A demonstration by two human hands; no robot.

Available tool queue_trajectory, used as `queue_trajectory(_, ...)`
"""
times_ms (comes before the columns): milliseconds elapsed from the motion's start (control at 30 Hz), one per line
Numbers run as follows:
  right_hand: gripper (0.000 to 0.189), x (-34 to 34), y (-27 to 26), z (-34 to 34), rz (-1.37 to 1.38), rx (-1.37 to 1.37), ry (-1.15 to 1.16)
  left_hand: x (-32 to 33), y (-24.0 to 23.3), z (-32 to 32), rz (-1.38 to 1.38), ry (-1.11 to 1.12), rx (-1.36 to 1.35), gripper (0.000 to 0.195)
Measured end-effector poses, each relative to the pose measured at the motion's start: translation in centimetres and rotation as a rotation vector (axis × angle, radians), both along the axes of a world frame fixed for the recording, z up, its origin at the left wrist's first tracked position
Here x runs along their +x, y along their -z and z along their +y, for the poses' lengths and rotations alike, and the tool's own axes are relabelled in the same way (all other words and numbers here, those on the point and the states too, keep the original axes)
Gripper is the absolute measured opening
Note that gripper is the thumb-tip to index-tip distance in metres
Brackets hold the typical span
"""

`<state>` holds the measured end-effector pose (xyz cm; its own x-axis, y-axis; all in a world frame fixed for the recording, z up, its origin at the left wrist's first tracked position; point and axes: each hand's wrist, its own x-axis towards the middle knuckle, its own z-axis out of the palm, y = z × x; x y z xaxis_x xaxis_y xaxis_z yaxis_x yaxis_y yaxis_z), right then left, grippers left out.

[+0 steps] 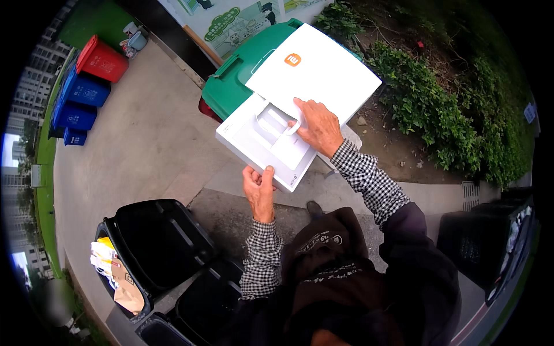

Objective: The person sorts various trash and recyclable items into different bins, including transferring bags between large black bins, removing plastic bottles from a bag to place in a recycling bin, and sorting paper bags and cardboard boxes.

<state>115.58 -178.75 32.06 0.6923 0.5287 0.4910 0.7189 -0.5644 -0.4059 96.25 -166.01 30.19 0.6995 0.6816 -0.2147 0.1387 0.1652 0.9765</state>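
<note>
A white cardboard box with a recessed insert is held in front of me, tilted. My left hand grips its near edge, thumb on top and fingers underneath. My right hand pinches a curled white paper strip beside a rectangular cut-out in the insert. Beyond the box lies a white panel with an orange Mi logo, apparently its lid, over a green wheelie bin. Whether panel and box are joined, I cannot tell.
At the lower left, a black bin holds paper bags, its black lid swung back. Red and blue bins line the far left. Shrubs grow on the right. Another dark container stands at the lower right.
</note>
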Motion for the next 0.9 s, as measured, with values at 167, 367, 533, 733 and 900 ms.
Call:
queue_trajectory(167, 0.055, 1.8, 2.9, 2.0, 0.132, -0.104, -0.147, -6.9, 1.8, 2.6, -0.057, -0.201, 0.029, 0.049)
queue_trajectory(367, 0.043, 2.8, 6.8, 2.2, 0.215, -0.014, -0.198, -9.5, -2.0, 5.0, -0.295, -0.464, 0.082, 0.056)
queue_trajectory(533, 0.038, 2.7, 7.1, 1.7, 0.215, 0.009, -0.27, -5.2, -3.9, 8.3, -0.588, -0.301, -0.302, 0.065)
queue_trajectory(733, 0.028, -0.4, 6.9, 0.0, 0.315, -0.029, -0.45, 9.6, 3.6, 11.2, -0.22, -0.025, -0.285, 0.056)
queue_trajectory(900, 0.032, 0.3, -1.3, -5.1, 0.325, 0.235, -0.346, 12.1, 6.2, 11.6, -0.079, 0.046, -0.245, 0.058)
